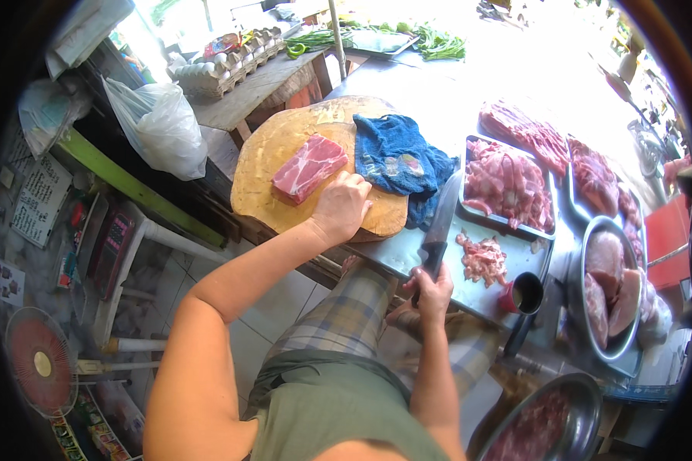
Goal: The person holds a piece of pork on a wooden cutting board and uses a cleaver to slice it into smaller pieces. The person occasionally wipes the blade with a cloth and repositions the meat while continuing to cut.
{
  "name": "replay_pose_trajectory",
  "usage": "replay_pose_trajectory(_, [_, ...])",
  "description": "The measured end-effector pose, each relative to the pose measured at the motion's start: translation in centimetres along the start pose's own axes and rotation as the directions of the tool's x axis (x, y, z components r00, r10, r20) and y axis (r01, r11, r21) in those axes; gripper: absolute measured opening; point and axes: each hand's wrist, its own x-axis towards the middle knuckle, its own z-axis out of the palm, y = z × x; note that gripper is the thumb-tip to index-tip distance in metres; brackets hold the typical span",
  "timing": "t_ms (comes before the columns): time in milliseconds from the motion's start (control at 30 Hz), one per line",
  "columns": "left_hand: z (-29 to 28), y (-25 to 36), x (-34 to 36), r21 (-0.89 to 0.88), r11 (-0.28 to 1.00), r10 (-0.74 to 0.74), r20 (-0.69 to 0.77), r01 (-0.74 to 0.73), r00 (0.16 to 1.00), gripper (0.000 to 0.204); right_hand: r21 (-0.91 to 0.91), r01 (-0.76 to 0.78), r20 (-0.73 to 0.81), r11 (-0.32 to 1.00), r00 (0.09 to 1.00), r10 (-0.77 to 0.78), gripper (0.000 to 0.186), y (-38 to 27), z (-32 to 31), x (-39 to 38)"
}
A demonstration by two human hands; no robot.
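A thick block of red meat with white fat streaks [310, 168] lies on a round wooden chopping board [265, 142]. My left hand [341, 206] rests on the board just by the meat's near right edge, fingers curled down and close together; whatever may be under them is hidden. In my right hand [430, 290] is a large knife [443, 215], gripped by its black handle, its broad blade pointing away from me beside the table's near edge. A blue cloth [398, 154] drapes over the board's right side, between the board and the blade.
Right of the knife are a metal tray of sliced meat [507, 183], small meat scraps [482, 259], a dark cup [525, 294] and a metal bowl with large meat pieces [611, 288]. Another meat basin [542, 426] stands lower right. Egg trays [231, 65] sit far left; a white bag [161, 127] hangs nearby.
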Motion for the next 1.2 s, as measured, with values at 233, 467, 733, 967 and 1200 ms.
replay_pose_trajectory(233, [2.3, 0.0, 1.5, -0.021, 0.997, -0.072, -0.090, 0.070, 0.993, 0.010, -0.012, 0.005, 0.014, 1.000, 1.000, -0.005, 0.032, 0.1, -0.1, 0.1])
replay_pose_trajectory(467, [2.4, -1.2, 0.9, -0.123, 0.989, -0.099, -0.140, 0.082, 0.985, 0.007, -0.016, 0.013, -0.001, 1.000, 1.000, -0.013, 0.034, 0.4, -0.2, 0.2])
replay_pose_trajectory(733, [-1.1, -0.4, 3.8, -0.379, 0.919, -0.203, -0.208, 0.113, 0.957, 0.011, -0.035, -0.113, -0.005, 0.993, 0.994, 0.113, 0.051, 1.1, -0.7, 0.2])
replay_pose_trajectory(967, [1.8, 10.2, 6.1, -0.615, 0.782, 0.011, -0.143, -0.098, 0.990, 0.009, 0.007, 0.020, 0.006, 1.000, 1.000, -0.021, 0.036, 2.8, -0.8, 0.9])
replay_pose_trajectory(1200, [8.4, 17.6, 7.6, -0.320, 0.908, 0.314, 0.093, -0.270, 0.945, 0.010, -0.170, 0.016, -0.024, 0.985, 0.999, -0.021, 0.027, 3.1, -1.3, 1.1])
